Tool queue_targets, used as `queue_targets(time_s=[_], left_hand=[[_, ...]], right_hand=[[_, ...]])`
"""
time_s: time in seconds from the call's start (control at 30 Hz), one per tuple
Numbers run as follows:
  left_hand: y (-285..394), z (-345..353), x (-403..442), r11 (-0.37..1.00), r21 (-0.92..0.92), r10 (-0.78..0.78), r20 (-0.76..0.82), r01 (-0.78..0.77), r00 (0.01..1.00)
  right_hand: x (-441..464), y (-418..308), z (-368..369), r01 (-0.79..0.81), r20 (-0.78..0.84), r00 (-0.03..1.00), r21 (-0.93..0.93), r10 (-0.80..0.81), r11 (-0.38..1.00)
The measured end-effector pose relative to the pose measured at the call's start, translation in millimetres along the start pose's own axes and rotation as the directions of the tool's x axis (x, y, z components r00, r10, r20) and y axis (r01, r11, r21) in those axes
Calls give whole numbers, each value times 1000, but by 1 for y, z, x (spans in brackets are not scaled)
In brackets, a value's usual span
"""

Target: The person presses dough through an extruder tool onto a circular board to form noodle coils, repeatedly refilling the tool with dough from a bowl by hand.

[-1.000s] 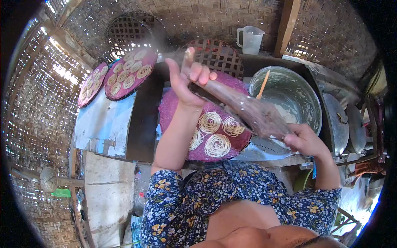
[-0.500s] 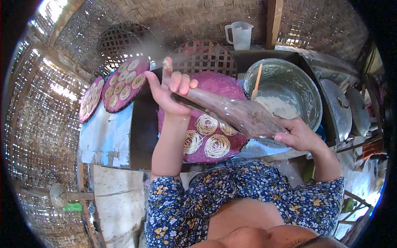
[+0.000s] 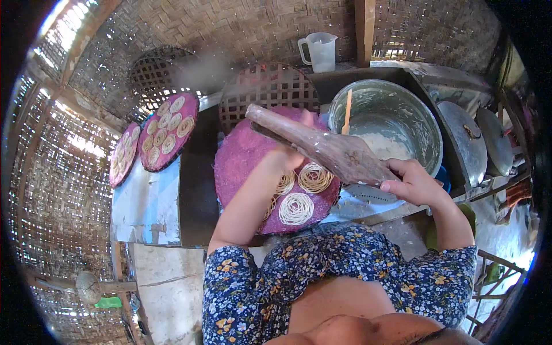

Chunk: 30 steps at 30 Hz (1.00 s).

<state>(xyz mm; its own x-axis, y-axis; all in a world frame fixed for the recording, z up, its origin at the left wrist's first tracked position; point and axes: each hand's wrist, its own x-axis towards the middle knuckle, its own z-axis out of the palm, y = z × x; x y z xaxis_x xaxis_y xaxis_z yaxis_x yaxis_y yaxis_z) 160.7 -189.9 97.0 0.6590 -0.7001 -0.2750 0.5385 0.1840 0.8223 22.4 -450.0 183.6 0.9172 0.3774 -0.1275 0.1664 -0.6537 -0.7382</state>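
Observation:
My right hand (image 3: 413,183) is closed around the wide end of a floury wooden press (image 3: 345,154), which looks like two long wooden pieces, one over the other. The press slants up to the left, above the work surface. Partly behind its middle is my left hand (image 3: 292,150); its fingers are blurred and mostly hidden, so I cannot tell whether they grip it. Below lies a round tray covered in pink mesh (image 3: 241,167). Coiled nests of pale strands (image 3: 296,209) rest on the tray's near right part, some hidden by my left forearm.
A big metal pot (image 3: 430,135) holds pale dough and a wooden stick (image 3: 348,112). Two smaller pink trays (image 3: 168,132) with coils lean at left. Behind stand a woven lattice tray (image 3: 270,86) and a plastic jug (image 3: 321,53). Metal lids (image 3: 463,129) are at right. Steam rises at the back.
My left hand has left the press's narrow upper end and moved down and right, behind its middle. My right hand keeps hold of the wide end. The view has shifted slightly.

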Motion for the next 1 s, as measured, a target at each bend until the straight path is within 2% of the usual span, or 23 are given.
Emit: queue_targets(time_s=[0.1, 0.2, 0.3, 0.33, 0.43, 0.47, 0.5, 0.53, 0.63, 0.73, 0.83, 0.93, 1.0], left_hand=[[-20, 19, -3, 958, 277, 107, -91, -78, 990], [-9, 43, -17, 957, 288, 73, -89, -44, 993], [-22, 26, -7, 956, 281, 109, -84, -82, 990], [-16, 42, -16, 975, 222, 46, -189, -3, 981], [-58, -29, 15, 921, 389, 57, -41, -36, 998], [-48, -19, 6, 748, 664, 85, -104, 6, 991], [-32, 0, -10, 497, 865, 132, -155, 70, 979], [-23, 8, -23, 196, 969, 190, -187, 149, 964], [-38, -9, -44, -21, 1000, 327, -7, 14, 945], [-38, -1, -64, -363, 930, 363, 86, 56, 928], [-36, 1, -76, -472, 842, 458, -19, 261, 889], [-20, 7, -89, -415, 807, 646, -65, 421, 761], [-12, 13, -89, -281, 931, 686, 23, 235, 727]], right_hand=[[3, 2, 1, 33, -7, 999, 24, -33, 999], [5, 6, 2, 56, -38, 998, 51, -54, 997], [8, 12, 2, 9, -59, 998, 104, -3, 995], [8, 14, 2, -16, -61, 998, 125, 23, 992], [10, 23, 2, -10, -108, 994, 192, 31, 981], [11, 24, 3, -14, -126, 991, 228, 44, 974], [11, 25, 3, -18, -142, 988, 265, 58, 964], [11, 26, 3, -22, -157, 985, 302, 73, 953], [11, 32, 3, -36, -150, 984, 368, 98, 929], [10, 32, 2, -41, -155, 981, 410, 114, 911], [10, 30, 2, -41, -145, 983, 423, 112, 905], [15, 24, 11, 6, -129, 990, 451, 59, 893], [26, 16, 24, 4, -53, 998, 440, 22, 898]])
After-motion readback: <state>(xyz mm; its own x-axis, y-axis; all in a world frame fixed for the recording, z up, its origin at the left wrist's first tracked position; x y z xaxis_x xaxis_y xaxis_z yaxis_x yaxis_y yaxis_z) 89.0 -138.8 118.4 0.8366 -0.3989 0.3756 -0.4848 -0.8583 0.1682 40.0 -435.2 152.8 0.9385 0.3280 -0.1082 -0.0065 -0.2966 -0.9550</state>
